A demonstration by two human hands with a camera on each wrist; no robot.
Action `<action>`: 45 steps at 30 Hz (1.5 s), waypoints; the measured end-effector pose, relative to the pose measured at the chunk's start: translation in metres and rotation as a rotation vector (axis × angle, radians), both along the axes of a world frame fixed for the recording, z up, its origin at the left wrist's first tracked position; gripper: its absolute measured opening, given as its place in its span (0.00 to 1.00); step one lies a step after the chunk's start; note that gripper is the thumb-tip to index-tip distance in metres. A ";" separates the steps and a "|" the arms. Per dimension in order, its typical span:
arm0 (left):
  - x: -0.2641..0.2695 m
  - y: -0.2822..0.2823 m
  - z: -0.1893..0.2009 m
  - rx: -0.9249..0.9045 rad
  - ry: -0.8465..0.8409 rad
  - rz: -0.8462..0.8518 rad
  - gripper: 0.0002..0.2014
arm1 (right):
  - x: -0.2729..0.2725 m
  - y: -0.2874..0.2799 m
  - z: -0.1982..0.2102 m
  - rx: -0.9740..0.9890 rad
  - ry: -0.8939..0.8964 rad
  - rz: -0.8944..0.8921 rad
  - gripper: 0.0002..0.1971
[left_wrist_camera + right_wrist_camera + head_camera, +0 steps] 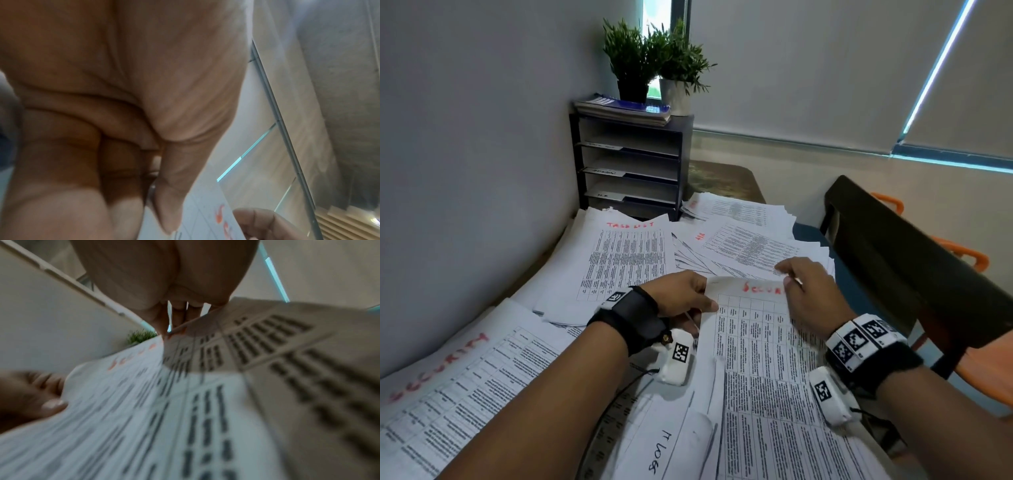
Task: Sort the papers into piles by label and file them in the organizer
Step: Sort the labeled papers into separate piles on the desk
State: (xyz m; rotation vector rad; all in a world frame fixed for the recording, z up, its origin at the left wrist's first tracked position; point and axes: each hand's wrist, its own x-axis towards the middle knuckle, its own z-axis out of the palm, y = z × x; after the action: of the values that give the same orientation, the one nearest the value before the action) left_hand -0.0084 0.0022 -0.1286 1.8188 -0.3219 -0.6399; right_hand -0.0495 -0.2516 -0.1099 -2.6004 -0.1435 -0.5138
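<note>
Holding one printed sheet [753, 329] headed in red "SECUR…", both hands pinch its top corners just below the centre of the head view: the left hand [681, 294] grips the left corner with thumb on top, the right hand [808, 291] grips the right corner. The sheet lies over loose papers that cover the desk [726, 178], whose brown top shows only at the far end. A pile marked "SECURITY" [448, 387] sits at lower left, a "TASK LIST" pile [619, 260] at centre left, more piles [743, 240] right of centre, and a sheet marked "IT LOGS" [664, 448] at the bottom. The black organizer [630, 164] stands against the grey wall, upper centre, its labelled shelves facing the camera, with notebooks [623, 109] and two potted plants [654, 61] on top. Pale window blinds [825, 68] fill the upper right; a dark chair back [893, 246] stands at right.
</note>
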 end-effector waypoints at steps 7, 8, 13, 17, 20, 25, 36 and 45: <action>0.007 0.008 0.025 -0.135 -0.124 0.265 0.09 | -0.015 -0.046 0.017 0.278 0.103 -0.208 0.31; 0.008 0.009 0.031 -0.181 -0.125 0.310 0.10 | -0.019 -0.046 0.019 0.394 0.189 -0.180 0.29; 0.008 0.022 0.050 -0.258 -0.156 0.431 0.06 | -0.026 -0.044 0.025 0.434 0.485 0.007 0.10; 0.002 0.044 0.055 -0.184 -0.185 0.485 0.06 | -0.015 -0.036 0.021 0.436 0.435 -0.001 0.06; 0.003 0.063 0.061 -0.103 -0.407 0.612 0.12 | 0.005 -0.024 0.014 0.440 0.357 -0.005 0.09; 0.000 0.084 0.094 -0.042 -0.783 0.731 0.18 | 0.006 0.039 0.029 0.148 0.346 0.086 0.05; -0.007 0.077 0.082 0.156 -0.850 0.571 0.15 | 0.024 0.114 0.049 0.124 0.235 0.145 0.04; -0.014 0.066 0.089 0.131 -0.857 0.522 0.13 | -0.001 0.147 0.019 -0.129 0.483 0.366 0.05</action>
State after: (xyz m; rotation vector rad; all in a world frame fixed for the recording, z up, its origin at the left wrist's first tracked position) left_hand -0.0221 0.0681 -0.0391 2.1129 -0.3432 0.5196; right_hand -0.0505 -0.1049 -0.0909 -2.6494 -0.4875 0.2605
